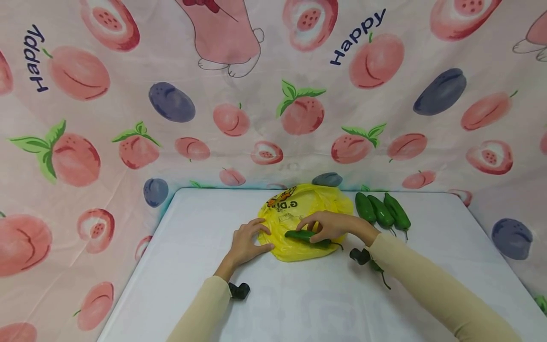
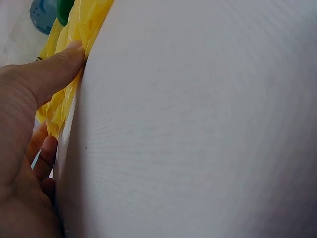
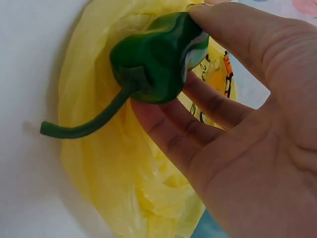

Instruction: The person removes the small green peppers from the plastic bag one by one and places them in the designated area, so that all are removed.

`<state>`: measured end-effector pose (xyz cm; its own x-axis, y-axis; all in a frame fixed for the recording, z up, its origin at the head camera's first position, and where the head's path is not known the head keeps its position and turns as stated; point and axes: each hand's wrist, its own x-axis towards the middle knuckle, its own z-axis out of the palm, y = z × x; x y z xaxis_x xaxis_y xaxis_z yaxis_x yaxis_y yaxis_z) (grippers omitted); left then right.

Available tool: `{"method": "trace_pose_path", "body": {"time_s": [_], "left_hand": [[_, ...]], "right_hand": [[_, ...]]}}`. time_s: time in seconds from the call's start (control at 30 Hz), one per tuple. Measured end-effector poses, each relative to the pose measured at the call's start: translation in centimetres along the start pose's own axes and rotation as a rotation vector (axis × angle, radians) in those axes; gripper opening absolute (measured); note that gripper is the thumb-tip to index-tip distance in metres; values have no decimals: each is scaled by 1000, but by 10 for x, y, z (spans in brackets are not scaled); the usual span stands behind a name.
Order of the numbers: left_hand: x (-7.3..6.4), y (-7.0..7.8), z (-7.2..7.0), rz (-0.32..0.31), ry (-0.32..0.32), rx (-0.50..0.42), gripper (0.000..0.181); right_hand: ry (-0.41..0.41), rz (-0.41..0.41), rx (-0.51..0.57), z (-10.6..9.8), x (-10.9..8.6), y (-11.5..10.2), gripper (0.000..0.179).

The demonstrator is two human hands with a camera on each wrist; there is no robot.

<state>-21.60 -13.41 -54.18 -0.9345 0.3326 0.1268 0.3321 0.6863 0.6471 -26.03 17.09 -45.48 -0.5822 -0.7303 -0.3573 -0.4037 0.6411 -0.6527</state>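
My right hand (image 1: 329,224) pinches a long green chili pepper (image 1: 297,235) between thumb and fingers. The pepper lies sideways over a yellow plastic bag (image 1: 309,197), its thin curved stem pointing right. In the right wrist view the thumb is on one side of the pepper (image 3: 151,62) and several fingers on the other. My left hand (image 1: 244,243) rests at the bag's left edge with its fingers spread. The left wrist view shows the thumb against the yellow plastic (image 2: 74,74).
Three more green peppers (image 1: 381,212) lie side by side at the back right of the white table (image 1: 213,204). Another pepper (image 1: 376,267) is partly hidden under my right forearm. A fruit-print cloth (image 1: 256,156) hangs behind the table.
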Motion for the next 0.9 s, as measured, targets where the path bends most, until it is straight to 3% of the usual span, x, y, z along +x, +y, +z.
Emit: {"method": "trace_pose_path", "body": {"time_s": [0.3, 0.63, 0.9], "left_hand": [[0, 1, 0, -10, -6, -6, 30], [1, 3, -1, -9, -10, 1, 31], [0, 2, 0, -9, -4, -1, 31]], "right_hand": [[25, 10, 17, -14, -7, -6, 41], [104, -79, 58, -25, -14, -10, 44], [138, -95, 87, -25, -14, -9, 45]]}}
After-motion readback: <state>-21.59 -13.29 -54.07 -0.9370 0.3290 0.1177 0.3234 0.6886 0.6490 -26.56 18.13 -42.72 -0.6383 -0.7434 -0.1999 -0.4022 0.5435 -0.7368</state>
